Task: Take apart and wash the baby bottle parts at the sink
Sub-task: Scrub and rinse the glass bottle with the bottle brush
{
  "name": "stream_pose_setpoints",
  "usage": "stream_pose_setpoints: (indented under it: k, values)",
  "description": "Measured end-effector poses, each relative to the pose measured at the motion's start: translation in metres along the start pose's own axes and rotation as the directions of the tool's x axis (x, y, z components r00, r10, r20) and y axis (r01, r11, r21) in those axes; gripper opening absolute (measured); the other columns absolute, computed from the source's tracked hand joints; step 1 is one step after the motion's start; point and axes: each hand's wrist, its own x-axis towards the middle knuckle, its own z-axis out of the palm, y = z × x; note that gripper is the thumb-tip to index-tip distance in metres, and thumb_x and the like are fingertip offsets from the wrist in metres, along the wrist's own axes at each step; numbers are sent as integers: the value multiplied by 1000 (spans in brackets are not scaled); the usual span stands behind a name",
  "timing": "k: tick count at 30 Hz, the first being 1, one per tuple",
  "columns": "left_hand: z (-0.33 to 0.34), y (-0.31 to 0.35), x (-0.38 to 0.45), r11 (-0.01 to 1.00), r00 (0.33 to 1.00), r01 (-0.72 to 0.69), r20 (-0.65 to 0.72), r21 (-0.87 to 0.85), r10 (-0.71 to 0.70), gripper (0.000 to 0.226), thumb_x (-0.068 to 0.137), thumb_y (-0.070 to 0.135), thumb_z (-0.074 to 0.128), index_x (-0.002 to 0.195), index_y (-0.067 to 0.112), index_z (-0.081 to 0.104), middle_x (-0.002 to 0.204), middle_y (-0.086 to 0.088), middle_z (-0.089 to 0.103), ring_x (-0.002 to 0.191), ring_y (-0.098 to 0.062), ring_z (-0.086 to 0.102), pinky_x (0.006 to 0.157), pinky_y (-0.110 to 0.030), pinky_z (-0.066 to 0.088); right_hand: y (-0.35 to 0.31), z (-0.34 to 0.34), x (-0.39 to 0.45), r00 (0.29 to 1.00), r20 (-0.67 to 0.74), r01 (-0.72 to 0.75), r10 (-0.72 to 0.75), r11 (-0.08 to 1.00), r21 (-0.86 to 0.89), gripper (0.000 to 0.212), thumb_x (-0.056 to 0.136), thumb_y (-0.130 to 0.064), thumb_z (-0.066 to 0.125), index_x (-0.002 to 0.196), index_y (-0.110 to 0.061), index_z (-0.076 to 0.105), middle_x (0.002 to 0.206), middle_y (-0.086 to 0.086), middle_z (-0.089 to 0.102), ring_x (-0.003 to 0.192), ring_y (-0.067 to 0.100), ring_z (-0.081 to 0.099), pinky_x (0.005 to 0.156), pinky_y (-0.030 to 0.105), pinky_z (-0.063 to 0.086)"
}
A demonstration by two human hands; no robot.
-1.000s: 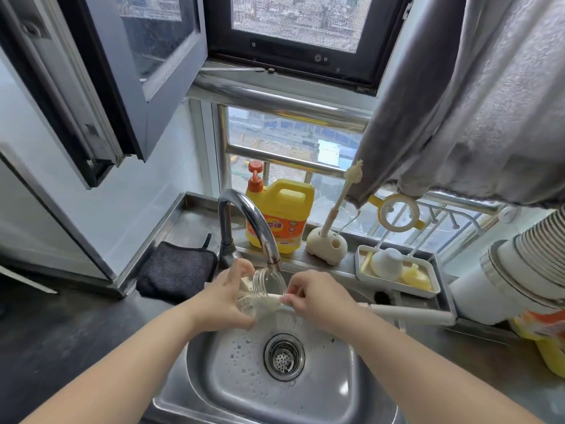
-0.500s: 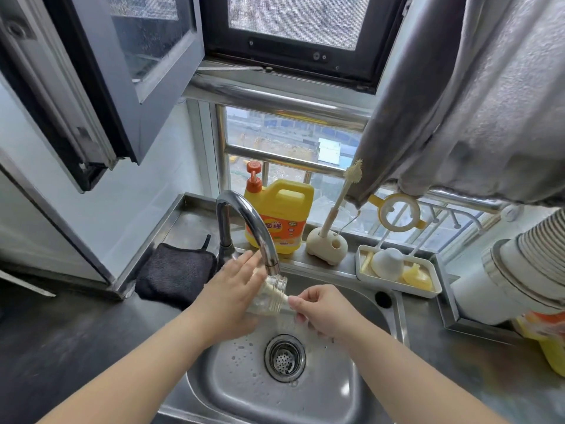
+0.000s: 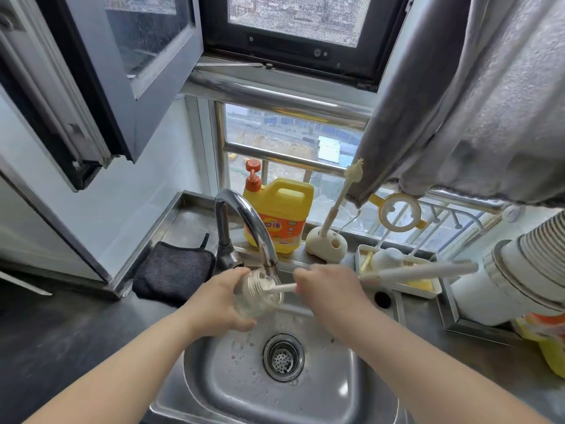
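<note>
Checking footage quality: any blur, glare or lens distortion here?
Head view: the brush handle is streaked by motion blur; daylight from the window glints off the faucet and sink; wide-angle distortion bows the window frames; the clear bottle stays legible.

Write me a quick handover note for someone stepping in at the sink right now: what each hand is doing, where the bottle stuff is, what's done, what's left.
Left hand: grips the clear bottle over the sink, its mouth tipped up toward the faucet spout.
Right hand: holds the long white brush, its head pushed into the bottle's mouth.
Other parts: a white piece and a yellow piece lie in the tray right of the faucet; I cannot tell whether they are washed.
Done: bottle is apart from its top.
Left: finish scrubbing, rinse the bottle, and probably wash the tray pieces. Yellow detergent jug stands behind the faucet.
</note>
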Motion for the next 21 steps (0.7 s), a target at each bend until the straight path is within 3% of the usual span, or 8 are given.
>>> stream_pose_setpoints:
  k: [2, 4, 6, 8, 11, 16, 19, 21]
  values:
    - [-4, 1, 1, 993, 997, 45, 69, -108, -38, 69, 56, 26, 86, 110, 43, 47, 104, 22, 61, 94, 5, 58, 87, -19, 47, 0, -5, 3, 965, -207, 131, -163, 978, -160, 22, 56, 4, 51, 57, -18, 54, 51, -1, 53, 42, 20, 50, 44, 21, 15]
    - [-7, 0, 0, 983, 992, 86, 107, -164, -68, 66, 56, 21, 87, 109, 42, 53, 97, 19, 66, 87, 8, 60, 81, -16, 46, 2, 2, 7, 938, -249, 185, -241, 956, -227, 26, 56, 3, 38, 54, -19, 51, 49, -2, 50, 41, 18, 47, 45, 23, 24]
    - [-11, 1, 0, 981, 992, 88, 101, -170, -72, 69, 57, 19, 87, 114, 40, 53, 100, 18, 65, 89, 9, 59, 79, -12, 45, 1, 1, 7, 962, -194, 163, -191, 975, -150, 18, 60, -1, 59, 61, -19, 55, 55, -1, 54, 46, 20, 51, 45, 23, 24]
    - [-13, 6, 1, 985, 996, 70, 61, -158, -61, 78, 58, 19, 87, 126, 31, 49, 110, 20, 59, 96, 9, 56, 84, -9, 42, 0, 2, 7, 999, -44, 12, -12, 1000, 11, 6, 80, -14, 64, 83, -19, 62, 79, 2, 64, 69, 24, 61, 48, 26, 26]
    - [-10, 15, 4, 1000, 999, -11, 30, -15, 11, 93, 59, 25, 87, 140, 19, 42, 123, 18, 44, 114, 2, 43, 96, -10, 31, -6, 10, 10, 941, 301, -240, 157, 935, 261, 11, 93, -25, 54, 95, -21, 64, 99, 5, 64, 94, 28, 60, 66, 28, 37]
    - [-3, 13, 4, 997, 997, -57, 55, 60, 54, 90, 60, 27, 85, 139, 17, 43, 121, 13, 45, 114, -4, 42, 101, -17, 36, -1, 17, 14, 850, 519, -396, 90, 758, 518, 21, 88, -34, 65, 82, -14, 66, 76, -2, 69, 71, 13, 61, 65, 26, 47]
    - [-5, 5, 4, 994, 994, 72, 85, -77, -66, 93, 57, 29, 85, 139, 24, 42, 125, 15, 50, 115, -3, 50, 100, -17, 38, 4, 9, 14, 904, 412, -341, 113, 772, 537, 16, 89, -35, 64, 82, -20, 66, 78, -6, 67, 73, 12, 59, 62, 27, 45]
    - [-6, -1, 4, 981, 981, 143, 152, -131, -122, 91, 52, 39, 84, 134, 33, 45, 125, 18, 56, 113, -1, 54, 102, -25, 42, 5, 8, 17, 982, 136, -164, 127, 940, 300, 11, 86, -32, 66, 84, -21, 64, 83, -2, 66, 75, 18, 61, 59, 28, 43]
